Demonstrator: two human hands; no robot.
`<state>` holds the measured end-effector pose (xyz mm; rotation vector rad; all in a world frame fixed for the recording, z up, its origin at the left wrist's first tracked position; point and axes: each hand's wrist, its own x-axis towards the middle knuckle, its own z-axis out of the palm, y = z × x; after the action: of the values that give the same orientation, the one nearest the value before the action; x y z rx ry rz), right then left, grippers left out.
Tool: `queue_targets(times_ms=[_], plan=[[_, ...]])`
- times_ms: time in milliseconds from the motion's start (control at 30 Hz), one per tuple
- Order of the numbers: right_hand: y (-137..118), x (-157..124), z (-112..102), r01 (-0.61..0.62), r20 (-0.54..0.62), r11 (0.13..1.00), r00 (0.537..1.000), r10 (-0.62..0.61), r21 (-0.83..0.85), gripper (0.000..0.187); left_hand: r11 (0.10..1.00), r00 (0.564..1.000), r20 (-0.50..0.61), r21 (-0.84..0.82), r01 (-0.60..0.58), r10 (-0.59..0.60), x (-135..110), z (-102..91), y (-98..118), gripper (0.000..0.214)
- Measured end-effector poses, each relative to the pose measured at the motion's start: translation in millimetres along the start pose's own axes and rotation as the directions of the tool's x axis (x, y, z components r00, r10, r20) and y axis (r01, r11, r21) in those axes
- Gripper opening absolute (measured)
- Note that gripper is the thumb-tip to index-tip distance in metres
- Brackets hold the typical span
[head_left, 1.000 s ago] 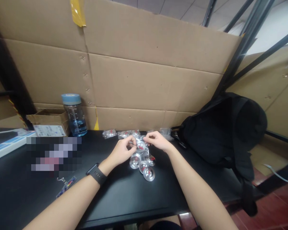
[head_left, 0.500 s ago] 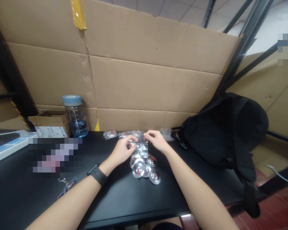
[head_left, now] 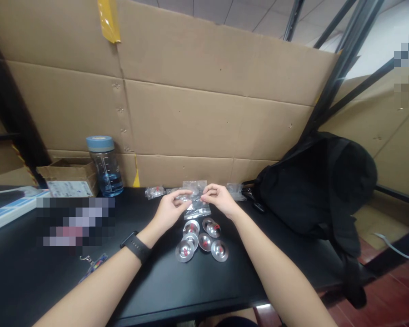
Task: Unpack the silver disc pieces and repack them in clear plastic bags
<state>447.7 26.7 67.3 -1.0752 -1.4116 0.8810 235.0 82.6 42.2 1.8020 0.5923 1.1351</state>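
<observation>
Left of the clear bag (head_left: 198, 211), the left hand (head_left: 171, 210) has thumb and fingers parted; right of it, the right hand (head_left: 222, 200) curls, gripping or not I can't tell. Silver discs (head_left: 205, 242) lie on the tabletop (head_left: 157, 286), just this side of the bag.

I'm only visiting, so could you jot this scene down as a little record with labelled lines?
Left hand: bare hand, fingertips at a clear plastic bag; grip unclear
Right hand: bare hand, fingertips at the same bag's other side
Left wrist: black watch
Loose pieces: shiny round discs with red marks, some overlapping
Surface: black tabletop
To the left: blue-lidded bottle beside a cardboard box
To the right: black backpack
</observation>
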Motion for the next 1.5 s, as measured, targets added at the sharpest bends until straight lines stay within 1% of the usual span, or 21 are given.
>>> queue_targets(times_ms=[133, 233, 300, 367, 433, 467, 500, 567, 600, 633, 667, 700, 733, 800, 867, 1000, 1167, 1267, 1400, 1500], plan=[[-0.1, 0.1, -2.5, -0.018, -0.008, 0.997, 1.0, 0.019, 0.068, 0.031, 1.0, 1.0, -0.016, -0.018, 0.001, -0.001, 1.8, -3.8, 0.2, 0.042], [2.6, 0.5, -6.7, -0.101, 0.038, 0.988, 0.995, 0.097, 0.116, 0.034, 1.0, 1.0, -0.017, 0.002, 0.016, -0.016, 1.9, -5.0, 0.2, 0.045], [5.0, 2.2, -11.5, -0.139, 0.037, 0.983, 0.99, 0.135, 0.118, 0.039, 0.999, 0.999, 0.008, 0.009, 0.035, -0.035, 1.0, -3.7, -0.7, 0.048], [7.3, 5.5, -20.9, -0.126, -0.029, 0.986, 0.991, 0.13, 0.109, 0.044, 0.998, 0.997, 0.053, -0.003, 0.056, -0.055, 0.0, -1.6, -3.5, 0.053], [9.6, 9.1, -38.2, -0.075, -0.151, 0.994, 0.985, 0.087, 0.085, 0.049, 0.998, 0.995, 0.078, -0.012, 0.061, -0.06, -0.1, -0.2, -7.9, 0.056], [11.2, 10.4, -50.4, -0.043, -0.226, 0.997, 0.972, 0.056, 0.064, 0.051, 0.998, 0.996, 0.066, 0.001, 0.056, -0.056, 0.3, -0.2, -10.4, 0.055], [13.2, 10.9, -64.6, -0.01, -0.312, 0.999, 0.95, 0.02, 0.036, 0.052, 0.998, 0.998, 0.038, 0.033, 0.047, -0.048, 0.9, -0.6, -12.8, 0.052], [19.2, 8.8, -97.0, 0.012, -0.488, 0.997, 0.871, -0.05, -0.081, 0.052, 0.99, 0.999, -0.031, 0.135, 0.034, -0.03, 2.5, -2.2, -16.4, 0.043], [23.2, 6.2, -113.4, 0.0, -0.563, 0.987, 0.821, -0.093, -0.164, 0.049, 0.982, 0.998, -0.059, 0.187, 0.028, -0.017, 3.2, -2.9, -17.5, 0.039], [27.7, 2.8, -128.8, -0.044, -0.605, 0.967, 0.787, -0.12, -0.25, 0.044, 0.973, 0.997, -0.073, 0.229, 0.017, 0.0, 3.6, -3.4, -18.1, 0.036], [32.6, -1.1, -142.4, -0.111, -0.621, 0.931, 0.771, -0.14, -0.348, 0.038, 0.966, 0.997, -0.071, 0.257, -0.001, 0.02, 3.8, -3.6, -18.2, 0.033], [37.5, -5.2, -153.7, -0.195, -0.601, 0.859, 0.785, -0.152, -0.472, 0.03, 0.962, 0.997, -0.06, 0.273, -0.024, 0.042, 3.6, -3.3, -18.2, 0.031], [42.2, -8.9, -162.2, -0.269, -0.558, 0.761, 0.817, -0.144, -0.59, 0.023, 0.958, 0.997, -0.043, 0.283, -0.047, 0.061, 3.3, -2.7, -17.9, 0.029], [50.1, -14.0, -171.3, -0.323, -0.526, 0.673, 0.842, -0.116, -0.665, 0.012, 0.954, 0.996, -0.003, 0.29, -0.08, 0.084, 2.2, -1.2, -17.5, 0.028], [55.1, -14.6, -171.6, -0.352, -0.515, 0.618, 0.851, -0.102, -0.703, 0.006, 0.951, 0.996, 0.022, 0.295, -0.092, 0.09, 1.5, -0.2, -17.4, 0.027], [57.8, -6.4, -160.5, -0.388, -0.49, 0.481, 0.866, -0.103, -0.786, 0.019, 0.944, 0.996, 0.035, 0.318, -0.09, 0.084, 2.0, -1.7, -18.2, 0.024], [55.1, -0.5, -145.0, -0.45, -0.488, 0.326, 0.872, -0.039, -0.831, 0.026, 0.929, 0.995, 0.042, 0.356, -0.102, 0.093, 2.4, -3.5, -19.1, 0.023], [49.1, 1.0, -138.3, -0.44, -0.456, 0.283, 0.89, 0.008, -0.852, 0.028, 0.922, 0.993, 0.06, 0.369, -0.119, 0.105, 1.6, -2.8, -18.7, 0.023], [39.4, 3.9, -130.8, -0.381, -0.379, 0.263, 0.924, 0.06, -0.887, 0.025, 0.913, 0.989, 0.08, 0.382, -0.145, 0.123, 1.5, -2.6, -17.8, 0.022], [38.8, 3.7, -122.6, -0.341, -0.322, 0.254, 0.94, 0.115, -0.905, 0.022, 0.906, 0.988, 0.081, 0.393, -0.156, 0.135, 1.9, -3.4, -17.4, 0.021]])
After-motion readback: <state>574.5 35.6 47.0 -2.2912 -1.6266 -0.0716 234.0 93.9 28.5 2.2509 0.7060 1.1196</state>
